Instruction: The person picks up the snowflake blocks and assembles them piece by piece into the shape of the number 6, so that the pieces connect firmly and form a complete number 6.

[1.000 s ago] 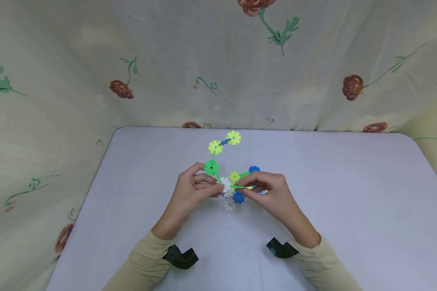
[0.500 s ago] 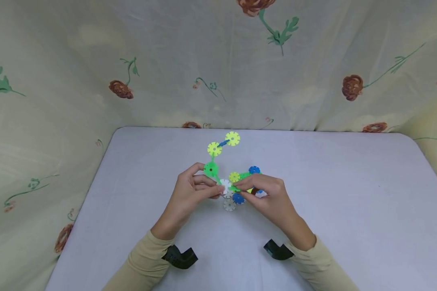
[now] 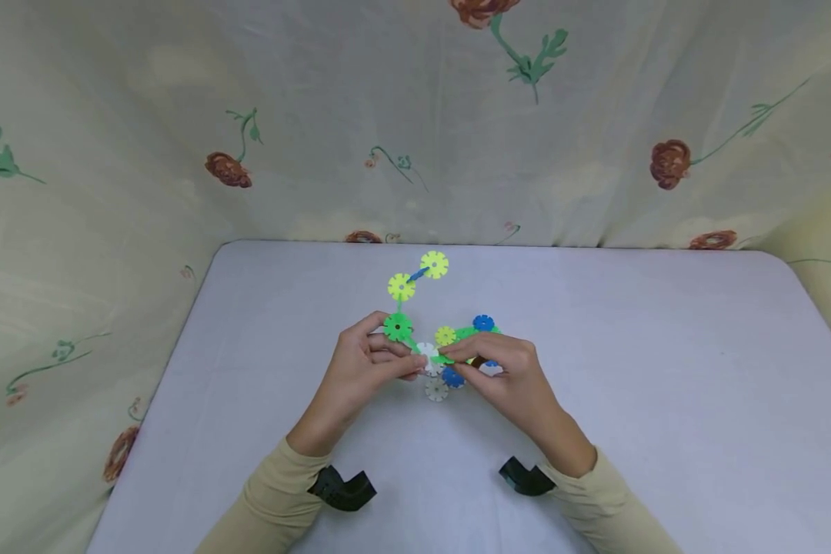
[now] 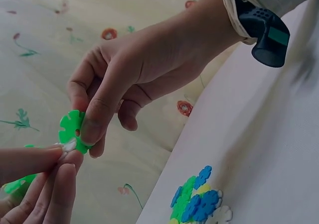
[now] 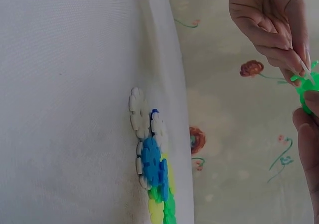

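1. Chain of notched discs (image 3: 398, 327), live in the hands over the middle of the table: flat, plastic-looking flower shapes, slotted round the rims, some face-on, others edge-on. Two bright yellow discs sit at the far end with a slim blue piece between them, then green, then white.
2. White disc (image 3: 427, 359) at the near end, and here's the left hand (image 3: 365, 360), thumb and fingers pinching it.
3. Green disc (image 4: 72, 129) right against it, petal-edged with a small round central hole; the right hand (image 3: 519, 373) grips it between thumb and fingers. Touching, yes; whether the slots have locked, I can't tell.
4. Loose discs (image 3: 453, 376) just below the hands, overlapping in a low heap: blue, green, yellow and off-white, some flat, some tilted, their rims scalloped.
5. Beige sleeves (image 3: 609, 500) at both wrists, softly creased, each beside a smooth black angled device (image 3: 342, 489).
6. White tabletop (image 3: 665, 385) beneath it all, rounded at its far corners; beyond hangs pale draped fabric (image 3: 318, 92), printed with rust-brown blooms and green stems.
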### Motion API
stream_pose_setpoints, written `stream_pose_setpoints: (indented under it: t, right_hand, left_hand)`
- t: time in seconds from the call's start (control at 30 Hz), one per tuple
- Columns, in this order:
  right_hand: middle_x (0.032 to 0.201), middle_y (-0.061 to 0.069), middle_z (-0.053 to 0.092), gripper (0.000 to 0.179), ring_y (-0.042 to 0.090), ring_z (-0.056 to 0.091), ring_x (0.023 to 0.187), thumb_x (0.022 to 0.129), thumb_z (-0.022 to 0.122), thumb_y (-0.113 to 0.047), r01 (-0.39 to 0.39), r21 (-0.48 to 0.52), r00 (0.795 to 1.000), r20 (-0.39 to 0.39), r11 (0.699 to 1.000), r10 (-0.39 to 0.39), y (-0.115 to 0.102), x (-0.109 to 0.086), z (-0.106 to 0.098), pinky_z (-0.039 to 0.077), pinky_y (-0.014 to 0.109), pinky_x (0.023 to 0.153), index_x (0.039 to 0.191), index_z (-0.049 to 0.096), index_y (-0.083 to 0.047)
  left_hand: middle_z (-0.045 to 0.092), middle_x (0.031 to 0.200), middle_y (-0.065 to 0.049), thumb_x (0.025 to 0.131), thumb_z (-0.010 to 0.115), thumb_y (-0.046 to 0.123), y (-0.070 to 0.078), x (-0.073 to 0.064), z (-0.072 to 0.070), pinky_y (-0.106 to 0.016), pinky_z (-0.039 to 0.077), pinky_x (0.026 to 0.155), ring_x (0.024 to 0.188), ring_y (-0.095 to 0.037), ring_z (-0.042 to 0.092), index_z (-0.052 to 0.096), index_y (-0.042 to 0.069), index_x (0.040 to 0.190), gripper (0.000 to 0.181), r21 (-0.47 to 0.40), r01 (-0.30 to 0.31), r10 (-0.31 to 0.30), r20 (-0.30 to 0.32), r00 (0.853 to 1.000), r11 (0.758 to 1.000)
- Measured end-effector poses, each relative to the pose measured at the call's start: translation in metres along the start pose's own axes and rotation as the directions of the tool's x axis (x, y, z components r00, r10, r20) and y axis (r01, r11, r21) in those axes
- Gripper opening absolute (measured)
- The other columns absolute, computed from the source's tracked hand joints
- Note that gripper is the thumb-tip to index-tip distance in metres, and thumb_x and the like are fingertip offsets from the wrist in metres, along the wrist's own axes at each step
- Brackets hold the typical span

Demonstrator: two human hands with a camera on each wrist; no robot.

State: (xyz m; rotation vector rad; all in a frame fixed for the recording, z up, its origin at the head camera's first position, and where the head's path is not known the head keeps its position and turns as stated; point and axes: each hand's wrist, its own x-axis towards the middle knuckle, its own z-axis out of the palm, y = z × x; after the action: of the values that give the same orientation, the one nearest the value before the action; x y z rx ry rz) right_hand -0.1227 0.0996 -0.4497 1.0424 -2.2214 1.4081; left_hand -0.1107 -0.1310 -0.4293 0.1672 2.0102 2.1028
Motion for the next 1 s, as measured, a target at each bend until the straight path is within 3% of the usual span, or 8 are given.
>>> stream_pose_setpoints:
  t: [0.43, 1.0]
  right_hand:
    - [0.098, 0.008, 0.08, 0.032, 0.017, 0.075, 0.086, 0.076, 0.085, 0.01, 0.004, -0.007, 1.0, -0.015, 1.0, -0.004, -0.0012, 0.001, -0.0033, 0.059, 0.016, 0.07, 0.102, 0.078, -0.007]
    - [0.102, 0.007, 0.08, 0.033, 0.019, 0.076, 0.09, 0.077, 0.086, 0.007, -0.043, -0.037, 0.999, 0.027, 0.998, 0.044, 0.0025, 0.0009, -0.0068, 0.061, 0.021, 0.068, 0.106, 0.078, -0.007]
  left_hand:
    - [0.075, 0.085, -0.004, 0.087, 0.079, -0.001, 0.0003, 0.0003, 0.0005, -0.034, 0.065, 0.076, 0.075, -0.014, 0.077, 0.055, 0.002, 0.113, 0.035, 0.002, 0.003, -0.003, -0.001, 1.0, 1.0]
    - [0.076, 0.085, -0.003, 0.089, 0.078, 0.001, 0.0, 0.0003, 0.001, -0.036, 0.065, 0.079, 0.077, -0.016, 0.078, 0.054, 0.002, 0.107, 0.03, 0.012, -0.01, 0.01, 0.001, 1.0, 1.0]
